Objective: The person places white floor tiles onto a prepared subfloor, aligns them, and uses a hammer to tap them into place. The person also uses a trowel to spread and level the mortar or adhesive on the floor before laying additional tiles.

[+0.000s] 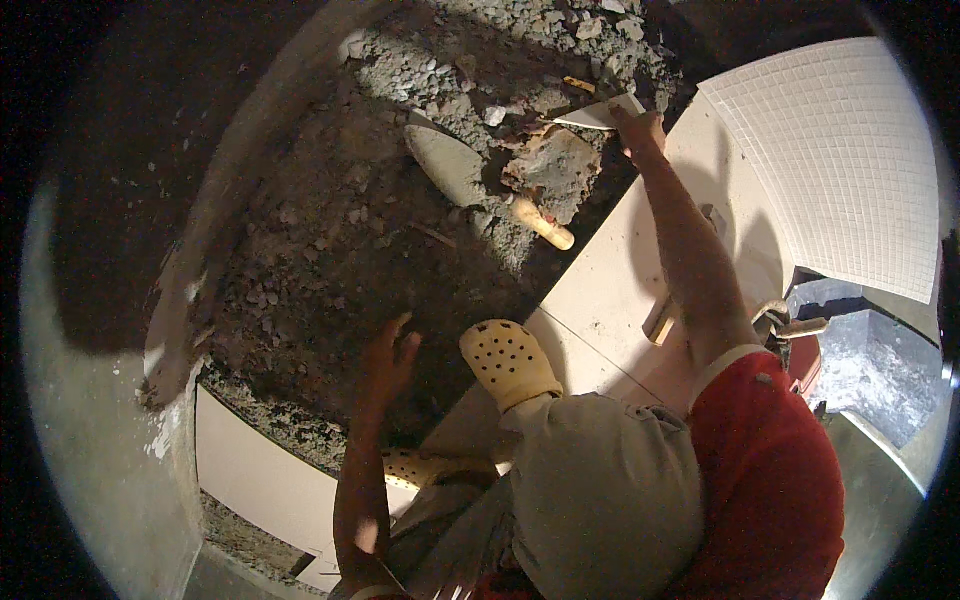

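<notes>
At the far right of the rubble bed, my right hand (640,132) is closed on a thin, pale, pointed piece (598,114) that looks like a tile offcut. My left hand (392,358) hovers over dark, loose soil (330,270) with its fingers apart and nothing in it. Between the hands lies a trowel, its grey blade (445,165) smeared with mortar and its wooden handle (543,225) pointing towards the tiles. Beside it is a crumpled, dirty scrap (560,168). A small yellow object (578,85) sits just beyond the pale piece.
Beige floor tiles (600,335) run along the bed's right side, with a small wooden block (660,322) on them. A white gridded sheet (840,150) and a shiny metal container (860,375) lie further right. A curved wall (240,130) borders the left. My yellow clog (510,362) is at the edge.
</notes>
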### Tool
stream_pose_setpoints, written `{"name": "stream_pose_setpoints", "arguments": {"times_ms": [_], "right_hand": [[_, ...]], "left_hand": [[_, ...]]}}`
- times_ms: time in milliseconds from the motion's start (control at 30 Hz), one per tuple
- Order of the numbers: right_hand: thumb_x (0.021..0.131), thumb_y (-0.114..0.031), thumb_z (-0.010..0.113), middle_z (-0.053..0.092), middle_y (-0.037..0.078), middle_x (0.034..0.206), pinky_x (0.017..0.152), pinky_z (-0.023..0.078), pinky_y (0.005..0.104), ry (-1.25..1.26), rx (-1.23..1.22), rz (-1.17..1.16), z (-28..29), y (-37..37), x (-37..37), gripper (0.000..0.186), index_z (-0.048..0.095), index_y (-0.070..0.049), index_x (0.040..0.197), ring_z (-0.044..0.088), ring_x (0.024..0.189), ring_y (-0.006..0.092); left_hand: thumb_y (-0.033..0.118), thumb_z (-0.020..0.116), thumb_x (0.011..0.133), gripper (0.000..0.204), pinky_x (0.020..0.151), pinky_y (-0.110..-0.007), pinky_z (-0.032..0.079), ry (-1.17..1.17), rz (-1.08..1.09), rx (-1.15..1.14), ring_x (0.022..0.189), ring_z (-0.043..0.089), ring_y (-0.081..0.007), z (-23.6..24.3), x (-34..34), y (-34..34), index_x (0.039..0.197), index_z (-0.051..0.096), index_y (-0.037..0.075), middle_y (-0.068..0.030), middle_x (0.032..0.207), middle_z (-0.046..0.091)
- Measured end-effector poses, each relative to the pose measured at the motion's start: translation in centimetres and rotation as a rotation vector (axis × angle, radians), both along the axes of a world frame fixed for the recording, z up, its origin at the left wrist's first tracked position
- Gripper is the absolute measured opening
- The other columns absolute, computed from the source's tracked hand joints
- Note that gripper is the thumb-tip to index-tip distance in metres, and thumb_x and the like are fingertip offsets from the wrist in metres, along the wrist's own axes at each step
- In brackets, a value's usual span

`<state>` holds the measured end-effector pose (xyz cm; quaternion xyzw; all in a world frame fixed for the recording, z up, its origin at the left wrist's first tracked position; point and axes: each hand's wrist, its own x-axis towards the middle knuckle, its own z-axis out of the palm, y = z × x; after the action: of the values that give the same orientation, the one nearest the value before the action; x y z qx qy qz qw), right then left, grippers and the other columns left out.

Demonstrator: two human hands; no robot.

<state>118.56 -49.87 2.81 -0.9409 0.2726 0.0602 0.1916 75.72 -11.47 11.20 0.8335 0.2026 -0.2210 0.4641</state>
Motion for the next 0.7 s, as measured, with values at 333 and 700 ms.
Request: {"name": "stream_pose_setpoints", "arguments": {"times_ms": [333, 700], "right_hand": [[0.09, -0.018, 0.079, 0.065, 0.011, 0.102, 0.075, 0.057, 0.0376, -0.342, 0.568, 0.067, -5.1, -2.8, 1.4, 0.026, 0.062, -0.004, 0.104, 0.065, 0.093, 0.0228], [0.097, -0.025, 0.073, 0.056, 0.002, 0.079, 0.063, 0.052, 0.0312, -0.218, 1.105, -0.205, 3.0, -13.0, -1.4, 0.02, 0.065, -0.007, 0.099, 0.054, 0.068, 0.0148]], "left_hand": [[0.039, 0.061, 0.103, 0.053, 0.112, -0.047, 0.044, 0.036, 0.012, -0.007, 0.134, 0.057, -0.0386, -0.9, 0.1, 0.4, 0.146, 0.056, 0.007, -0.02, 0.144, 0.061], [0.044, 0.058, 0.104, 0.056, 0.111, -0.046, 0.045, 0.062, -0.063, 0.05, 0.132, 0.06, -0.036, 0.3, 0.6, 1.0, 0.146, 0.056, 0.008, -0.021, 0.143, 0.061]]}}
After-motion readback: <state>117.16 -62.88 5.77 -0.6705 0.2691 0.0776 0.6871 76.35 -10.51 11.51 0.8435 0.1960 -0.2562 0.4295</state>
